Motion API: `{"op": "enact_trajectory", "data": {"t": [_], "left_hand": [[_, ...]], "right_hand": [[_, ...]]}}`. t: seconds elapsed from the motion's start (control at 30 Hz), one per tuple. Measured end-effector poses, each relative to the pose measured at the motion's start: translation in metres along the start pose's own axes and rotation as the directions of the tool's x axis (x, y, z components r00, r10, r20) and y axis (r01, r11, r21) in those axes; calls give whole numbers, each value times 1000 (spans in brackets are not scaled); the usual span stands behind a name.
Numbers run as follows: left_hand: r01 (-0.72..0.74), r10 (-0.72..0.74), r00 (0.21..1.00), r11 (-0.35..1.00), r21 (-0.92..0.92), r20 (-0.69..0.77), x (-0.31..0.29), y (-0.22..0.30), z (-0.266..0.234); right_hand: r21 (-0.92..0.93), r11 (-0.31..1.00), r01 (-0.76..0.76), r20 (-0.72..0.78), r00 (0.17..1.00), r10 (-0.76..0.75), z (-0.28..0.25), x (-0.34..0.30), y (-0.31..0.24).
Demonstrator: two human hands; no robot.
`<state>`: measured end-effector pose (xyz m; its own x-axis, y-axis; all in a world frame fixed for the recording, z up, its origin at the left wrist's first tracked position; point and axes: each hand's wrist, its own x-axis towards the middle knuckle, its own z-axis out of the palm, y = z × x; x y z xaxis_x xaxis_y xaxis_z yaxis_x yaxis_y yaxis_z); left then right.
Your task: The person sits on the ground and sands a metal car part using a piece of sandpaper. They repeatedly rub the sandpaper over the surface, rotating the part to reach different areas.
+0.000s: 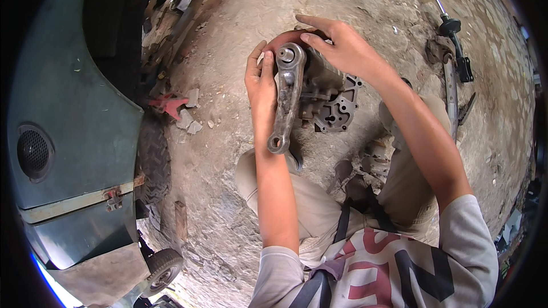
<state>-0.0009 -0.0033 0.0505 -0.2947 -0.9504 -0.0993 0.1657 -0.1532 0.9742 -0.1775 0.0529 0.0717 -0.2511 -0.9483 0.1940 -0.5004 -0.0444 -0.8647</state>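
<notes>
My left hand (262, 80) is closed at the left end of a reddish-brown curved metal part (285, 39), thumb and fingers close round its edge. My right hand (339, 48) reaches over from the right with its fingers apart; the thumb touches the same part, and the index finger stretches past its far side. In front lies a greasy metal lever arm (288, 94), an eye at its lower end and a threaded stud with a nut at its upper end. Beneath and to the right stands a grey cast metal housing (337, 108) with a bolt-hole flange. My right hand's remaining fingers are hidden.
A green vehicle (71, 94) with a tyre (153, 159) stands at the left. Beside it are a red jack stand (167, 104) and broken stones (187, 120). A shock absorber (451, 25) and a long metal bar (451, 94) lie right. Another mechanical assembly (374, 162) sits between my legs.
</notes>
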Motion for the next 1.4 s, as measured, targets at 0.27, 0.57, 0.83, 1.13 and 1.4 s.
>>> {"op": "enact_trajectory", "data": {"t": [0.27, 0.57, 0.83, 1.13, 1.4], "left_hand": [[-10, 11, 1000, 993, 114, -11, -3, 2, -8], [42, -43, 998, 999, 26, 42, -6, 8, -3], [14, -15, 999, 1000, 22, 39, 4, -6, -29], [74, -49, 967, 993, -93, 249, -2, -4, -23], [64, -54, 987, 996, -61, 152, -2, -9, -27]], "right_hand": [[54, 998, -24, 54, 998, 21, 1, 4, -1], [-23, 998, 55, 66, 996, -54, -3, 7, 2], [39, 995, 92, -67, 994, -89, 23, 2, 3], [113, 993, 18, -80, 997, -9, 16, 9, 3], [84, 996, -5, 30, 1000, 2, 22, 10, 9]]}}
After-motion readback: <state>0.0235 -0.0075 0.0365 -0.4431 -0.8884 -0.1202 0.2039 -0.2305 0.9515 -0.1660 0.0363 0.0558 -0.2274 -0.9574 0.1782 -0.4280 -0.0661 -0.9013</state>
